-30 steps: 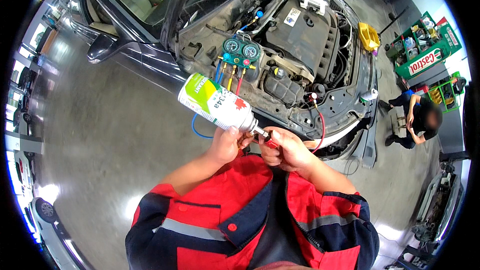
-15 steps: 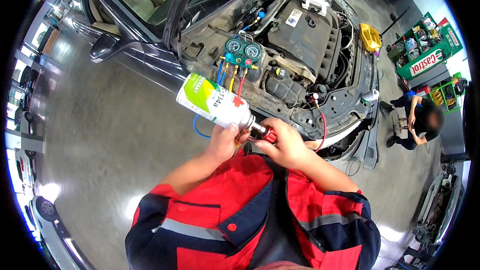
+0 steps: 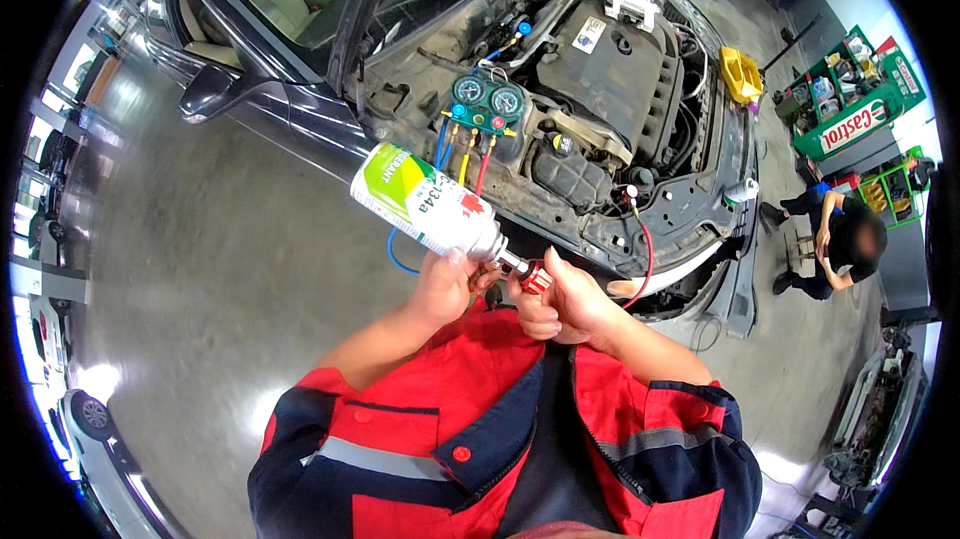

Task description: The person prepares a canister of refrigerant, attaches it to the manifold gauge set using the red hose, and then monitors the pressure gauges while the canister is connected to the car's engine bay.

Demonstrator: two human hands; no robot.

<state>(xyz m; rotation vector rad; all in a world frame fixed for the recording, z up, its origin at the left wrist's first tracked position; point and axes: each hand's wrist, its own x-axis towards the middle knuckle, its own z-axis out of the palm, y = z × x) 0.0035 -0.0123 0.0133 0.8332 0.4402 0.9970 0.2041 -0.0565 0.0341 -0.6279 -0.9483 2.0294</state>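
Note:
I see my left hand (image 3: 448, 284) gripping the lower side of a white and green refrigerant can (image 3: 425, 197), tilted with its neck pointing down to the right. My right hand (image 3: 563, 301) has its fingers curled round a red fitting (image 3: 536, 278) on the can's neck, thumb raised. Beyond them a gauge set (image 3: 485, 101) with two dials, blue, yellow and red hoses rests in the open engine bay (image 3: 620, 79). A red hose (image 3: 648, 244) runs from a coupler at the bay's right front. Part of what lies under my fingers is hidden.
A dark car (image 3: 300, 115) with raised bonnet fills the top; a person's arm shows inside. A co-worker (image 3: 830, 239) sits low on the right, near green racks (image 3: 855, 124). A yellow container (image 3: 740, 74), a small can (image 3: 740, 191) and removed car parts (image 3: 870, 409) are also around.
My right hand turned over the red fitting half a second ago and is now back lower, thumb up, with more of the fitting showing. The can has shifted slightly left and up.

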